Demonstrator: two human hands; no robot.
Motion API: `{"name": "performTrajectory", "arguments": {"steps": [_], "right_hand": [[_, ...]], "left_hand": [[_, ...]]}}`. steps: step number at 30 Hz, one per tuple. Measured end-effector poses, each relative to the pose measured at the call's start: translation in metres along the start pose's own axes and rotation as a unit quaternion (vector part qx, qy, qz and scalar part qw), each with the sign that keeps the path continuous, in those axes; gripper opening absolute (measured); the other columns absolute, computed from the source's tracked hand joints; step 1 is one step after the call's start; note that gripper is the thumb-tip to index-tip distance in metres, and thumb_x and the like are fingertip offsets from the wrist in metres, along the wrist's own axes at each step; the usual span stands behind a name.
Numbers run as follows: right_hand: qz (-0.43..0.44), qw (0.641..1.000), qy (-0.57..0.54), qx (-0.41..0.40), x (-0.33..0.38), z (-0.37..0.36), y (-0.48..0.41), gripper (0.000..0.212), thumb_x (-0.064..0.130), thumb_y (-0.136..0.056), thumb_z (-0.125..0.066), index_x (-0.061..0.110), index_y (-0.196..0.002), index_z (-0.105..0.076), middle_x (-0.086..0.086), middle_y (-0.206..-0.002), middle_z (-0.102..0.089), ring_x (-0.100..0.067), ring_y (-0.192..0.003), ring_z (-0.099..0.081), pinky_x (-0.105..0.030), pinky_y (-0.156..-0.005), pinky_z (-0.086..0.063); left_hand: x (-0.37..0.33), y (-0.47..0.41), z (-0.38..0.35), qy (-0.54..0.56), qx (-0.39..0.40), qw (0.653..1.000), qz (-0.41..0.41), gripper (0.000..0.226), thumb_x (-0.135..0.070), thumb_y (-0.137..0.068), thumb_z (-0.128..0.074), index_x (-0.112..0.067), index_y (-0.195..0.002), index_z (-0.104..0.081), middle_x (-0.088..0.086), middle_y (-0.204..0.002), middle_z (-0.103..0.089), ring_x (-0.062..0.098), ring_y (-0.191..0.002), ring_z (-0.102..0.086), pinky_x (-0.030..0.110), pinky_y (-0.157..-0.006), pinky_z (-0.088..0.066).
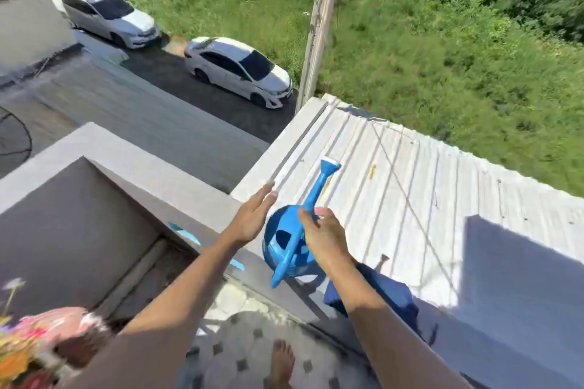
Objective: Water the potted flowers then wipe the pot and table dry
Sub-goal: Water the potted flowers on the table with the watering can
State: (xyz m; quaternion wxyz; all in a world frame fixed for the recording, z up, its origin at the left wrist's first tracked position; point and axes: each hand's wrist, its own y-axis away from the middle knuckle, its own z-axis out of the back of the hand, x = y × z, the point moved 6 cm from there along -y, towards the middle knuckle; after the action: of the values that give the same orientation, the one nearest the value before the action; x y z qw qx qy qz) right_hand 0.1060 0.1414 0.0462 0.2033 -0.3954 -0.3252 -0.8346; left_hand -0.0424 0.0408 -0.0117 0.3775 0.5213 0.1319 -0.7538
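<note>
A blue watering can (286, 240) sits on the grey balcony ledge (177, 180), its spout pointing away over a corrugated roof. My right hand (322, 237) grips the can's right side near the base of the spout. Just left of the can, my left hand (251, 219) hovers flat with its fingers apart, holding nothing. A dark blue cloth (392, 294) lies on the ledge under my right forearm. At the bottom left stands the potted flowers (15, 347), blurred, in a pinkish pot (63, 322).
Beyond the ledge a white corrugated roof (410, 193) slopes away, with a drop to a road, two parked white cars (240, 69) and grass. My bare foot (281, 360) stands on the patterned tile floor (246, 347).
</note>
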Motion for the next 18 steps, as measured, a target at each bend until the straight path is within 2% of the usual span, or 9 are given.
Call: {"name": "performTrajectory", "arguments": {"steps": [2, 5, 8, 10, 12, 15, 16, 18], "right_hand": [[-0.004, 0.999, 0.012, 0.032, -0.006, -0.008, -0.009, 0.043, 0.058, -0.088, -0.054, 0.016, -0.089, -0.062, -0.007, -0.084, -0.070, -0.025, -0.080, -0.071, -0.044, -0.077, -0.060], [-0.041, 0.992, -0.089, 0.082, -0.010, -0.020, -0.007, 0.033, 0.040, -0.095, -0.057, 0.009, -0.097, -0.064, -0.010, -0.081, -0.073, -0.024, -0.072, -0.074, -0.049, -0.073, -0.062], [-0.061, 0.982, -0.142, 0.113, -0.003, -0.024, -0.006, 0.019, 0.027, -0.101, -0.052, 0.009, -0.103, -0.059, -0.011, -0.077, -0.067, -0.028, -0.061, -0.072, -0.048, -0.070, -0.063], [-0.050, 0.981, -0.121, 0.143, 0.003, -0.029, -0.006, 0.019, 0.025, -0.101, -0.052, 0.007, -0.101, -0.058, -0.013, -0.074, -0.062, -0.028, -0.058, -0.068, -0.046, -0.065, -0.061], [-0.034, 0.978, -0.085, 0.186, 0.011, -0.041, 0.005, 0.021, 0.027, -0.100, -0.053, 0.006, -0.099, -0.057, -0.011, -0.072, -0.058, -0.026, -0.055, -0.066, -0.042, -0.057, -0.058], [-0.005, 0.972, -0.027, 0.234, 0.024, -0.062, 0.027, 0.019, 0.027, -0.101, -0.052, 0.011, -0.091, -0.057, -0.007, -0.068, -0.053, -0.023, -0.053, -0.060, -0.032, -0.048, -0.049], [0.012, 0.969, -0.007, 0.246, 0.029, -0.069, 0.035, 0.020, 0.026, -0.101, -0.051, 0.013, -0.086, -0.056, -0.006, -0.067, -0.052, -0.023, -0.052, -0.058, -0.031, -0.047, -0.047], [0.052, 0.962, 0.044, 0.264, 0.041, -0.079, 0.048, 0.022, 0.026, -0.101, -0.048, 0.013, -0.083, -0.054, -0.006, -0.065, -0.052, -0.023, -0.049, -0.056, -0.034, -0.049, -0.048]], "left_hand": [[0.011, 0.001, -0.013, 0.057, 0.015, 0.997, 0.049, 0.057, -0.057, -0.096, -0.037, -0.031, -0.147, -0.039, -0.012, -0.156, -0.034, 0.006, -0.143, -0.029, 0.033, -0.121, -0.015], [0.019, 0.012, -0.034, 0.155, 0.045, 0.983, 0.089, 0.055, -0.058, -0.093, -0.039, -0.033, -0.142, -0.046, -0.012, -0.149, -0.045, 0.004, -0.136, -0.041, 0.031, -0.118, -0.025], [0.019, 0.018, -0.038, 0.168, 0.016, 0.981, 0.093, 0.040, -0.050, -0.098, -0.037, -0.028, -0.122, -0.061, -0.002, -0.118, -0.068, 0.007, -0.105, -0.062, 0.023, -0.095, -0.044], [0.026, 0.023, -0.034, 0.158, -0.019, 0.983, 0.094, 0.040, -0.051, -0.098, -0.037, -0.024, -0.113, -0.063, 0.000, -0.106, -0.068, 0.019, -0.103, -0.062, 0.035, -0.096, -0.045], [0.038, 0.035, -0.025, 0.149, -0.036, 0.983, 0.101, 0.045, -0.057, -0.097, -0.037, -0.026, -0.121, -0.059, -0.001, -0.115, -0.067, 0.026, -0.114, -0.060, 0.046, -0.104, -0.043], [0.031, 0.073, -0.005, 0.170, -0.068, 0.980, 0.082, 0.030, -0.038, -0.102, -0.036, -0.025, -0.115, -0.061, -0.014, -0.095, -0.068, 0.006, -0.094, -0.062, 0.025, -0.090, -0.044], [0.033, 0.088, 0.000, 0.181, -0.080, 0.977, 0.074, 0.031, -0.035, -0.103, -0.035, -0.023, -0.114, -0.061, -0.016, -0.093, -0.067, 0.004, -0.092, -0.062, 0.021, -0.087, -0.044], [0.038, 0.115, 0.010, 0.200, -0.116, 0.971, 0.064, 0.033, -0.041, -0.102, -0.036, -0.026, -0.112, -0.063, -0.014, -0.098, -0.067, 0.006, -0.096, -0.061, 0.023, -0.091, -0.045]]}}
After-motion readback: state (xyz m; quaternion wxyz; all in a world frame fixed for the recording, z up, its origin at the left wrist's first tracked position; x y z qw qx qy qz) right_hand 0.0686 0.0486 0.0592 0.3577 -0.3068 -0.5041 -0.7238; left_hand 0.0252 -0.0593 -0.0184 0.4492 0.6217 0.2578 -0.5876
